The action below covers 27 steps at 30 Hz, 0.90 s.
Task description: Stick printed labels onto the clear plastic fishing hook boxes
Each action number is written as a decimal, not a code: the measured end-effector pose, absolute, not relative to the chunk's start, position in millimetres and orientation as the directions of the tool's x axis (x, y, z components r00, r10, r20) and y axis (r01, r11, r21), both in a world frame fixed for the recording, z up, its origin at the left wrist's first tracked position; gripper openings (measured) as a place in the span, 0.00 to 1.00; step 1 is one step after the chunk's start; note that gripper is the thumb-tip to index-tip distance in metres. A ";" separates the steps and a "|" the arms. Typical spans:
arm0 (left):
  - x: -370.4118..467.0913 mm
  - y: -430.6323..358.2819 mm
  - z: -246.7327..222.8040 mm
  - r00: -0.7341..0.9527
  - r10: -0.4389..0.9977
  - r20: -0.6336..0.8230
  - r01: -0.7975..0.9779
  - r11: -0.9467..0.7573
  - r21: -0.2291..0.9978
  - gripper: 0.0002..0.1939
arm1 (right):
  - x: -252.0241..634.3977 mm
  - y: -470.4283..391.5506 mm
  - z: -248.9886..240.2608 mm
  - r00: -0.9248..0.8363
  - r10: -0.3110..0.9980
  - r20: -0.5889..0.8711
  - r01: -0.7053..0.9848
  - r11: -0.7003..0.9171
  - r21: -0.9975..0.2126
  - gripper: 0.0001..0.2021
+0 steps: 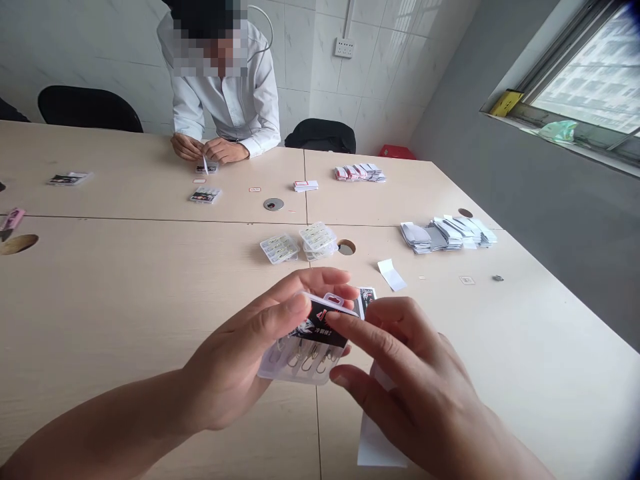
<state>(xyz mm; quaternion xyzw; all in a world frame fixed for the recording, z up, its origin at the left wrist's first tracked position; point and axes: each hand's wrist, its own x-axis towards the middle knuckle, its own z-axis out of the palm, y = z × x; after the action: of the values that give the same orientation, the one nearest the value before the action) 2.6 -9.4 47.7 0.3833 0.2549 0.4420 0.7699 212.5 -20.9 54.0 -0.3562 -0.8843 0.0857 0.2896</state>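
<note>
A clear plastic fishing hook box (303, 357) with a black printed label card (327, 323) rests tilted in my left hand (250, 340). My left thumb lies over the label's upper left, and the other fingers support the case from behind. Several hooks show through the lid. With the index fingertip on the label and the thumb at the lower right corner, my right hand (405, 367) grips the box's right side; its other fingers are curled. Below that hand is a white paper sheet (377, 440), partly hidden. Another black printed card (367, 297) shows behind the box.
Stacked clear hook boxes (319, 238) stand beyond my hands. Folded paper slips (445, 235) lie to the right, near a loose paper (392, 275). Cable holes (346, 247) pierce the table. Across it, a person in a white shirt (230, 110) handles a similar box (207, 168).
</note>
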 end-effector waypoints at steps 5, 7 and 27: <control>2.4 -8.8 45.7 0.518 0.855 -0.028 -0.499 0.329 0.802 0.19 | 217.6 -18.8 53.9 -0.505 0.701 0.505 0.647 0.694 -0.316 0.20; 2.7 -8.5 46.0 0.521 0.853 -0.023 -0.513 0.335 0.790 0.19 | 219.8 -17.8 54.5 -0.489 0.699 0.521 0.647 0.692 -0.321 0.20; 27.6 -16.8 24.7 0.288 0.952 0.100 -0.504 0.063 0.861 0.15 | 197.1 -38.3 -1.6 -0.331 0.940 0.087 0.008 0.095 -0.995 0.16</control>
<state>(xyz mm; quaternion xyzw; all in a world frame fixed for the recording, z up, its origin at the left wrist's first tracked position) 27.6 -16.8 24.7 0.4264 0.2626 0.5356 0.6799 197.1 -38.3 -1.6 -0.3915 -0.6051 0.5472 0.4258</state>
